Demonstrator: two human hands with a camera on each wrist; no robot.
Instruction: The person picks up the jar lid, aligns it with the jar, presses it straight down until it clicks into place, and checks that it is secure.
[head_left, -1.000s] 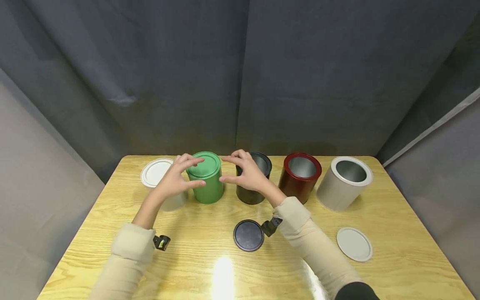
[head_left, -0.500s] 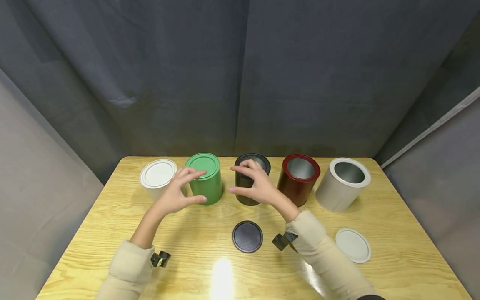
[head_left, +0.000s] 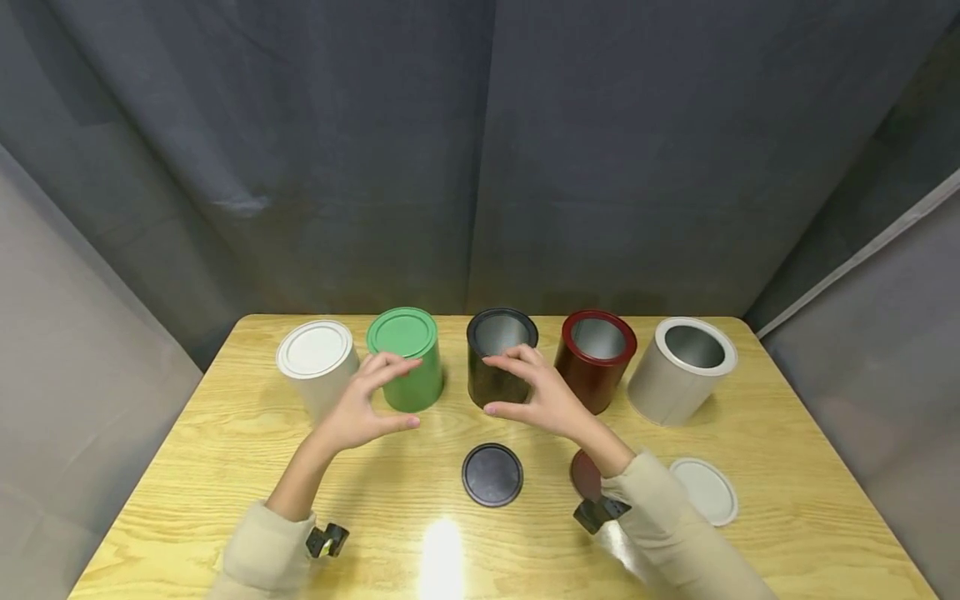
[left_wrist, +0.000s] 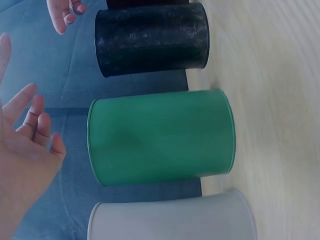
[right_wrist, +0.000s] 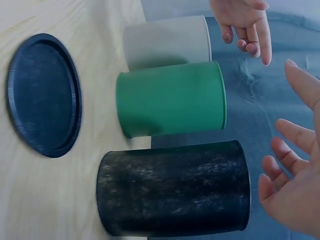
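My left hand (head_left: 365, 406) is raised in front of the lidded green can (head_left: 406, 379), thumb and fingers spread apart with nothing between them. In the left wrist view the green can (left_wrist: 160, 137) stands beyond the fingers. My right hand (head_left: 543, 396) holds nothing either; its thumb and fingers are apart in front of the lidless black can (head_left: 491, 382). Seen from the right wrist, the fingers (right_wrist: 295, 135) are near the top end of the black can (right_wrist: 175, 190). The black lid (head_left: 492, 475) lies flat on the table in front of its can.
A lidded white can (head_left: 315, 350) stands at the far left. To the right are an open dark red can (head_left: 592, 375) and an open white can (head_left: 675, 383). A dark red lid (head_left: 585, 473), partly under the right arm, and a white lid (head_left: 708, 492) lie on the wooden table (head_left: 390, 525).
Both hands have drawn back from the green can toward the front, the right one also moving rightward. The dark red lid, hidden before under the right arm, now partly shows.
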